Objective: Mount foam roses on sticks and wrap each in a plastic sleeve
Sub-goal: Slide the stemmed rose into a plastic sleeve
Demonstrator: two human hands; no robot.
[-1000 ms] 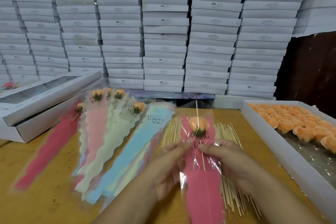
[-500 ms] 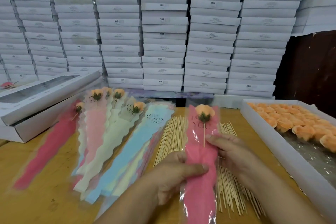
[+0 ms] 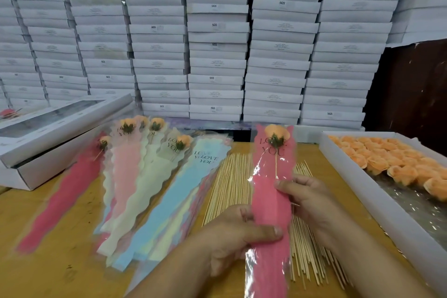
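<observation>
The pink sleeve [image 3: 271, 203] is showing the print "LOVE YOU" near its top, just behind the rose [image 3: 276, 133]. The same words are showing on the blue sleeve [image 3: 169, 203] and the cream sleeve [image 3: 135, 201] lying to the left. The stacked boxes [image 3: 217, 38] behind the worktop [image 3: 48, 261] are carrying "SGS" marks; their smaller print is too blurred to read.

The left hand [image 3: 232, 234] is holding the pink sleeve at mid-length, its grip closing on it with the thumb lying across the front and the fingers behind. The right hand [image 3: 307, 198] is pinching the sleeve's right edge higher up, where the stick [image 3: 276, 167] is passing under the thumb. The rose is sitting above both grips, inside the sleeve's top, and the sleeve's tail is hanging below the left hand toward the lower frame edge.

Bare sticks [image 3: 232, 186] are lying on the worktop directly beneath the held sleeve and both hands. Finished roses in sleeves are fanning out on the left, beside a windowed box [image 3: 48, 133]. A tray [image 3: 387, 215] of loose orange roses [image 3: 391, 159] is resting on the right, near the right forearm.
</observation>
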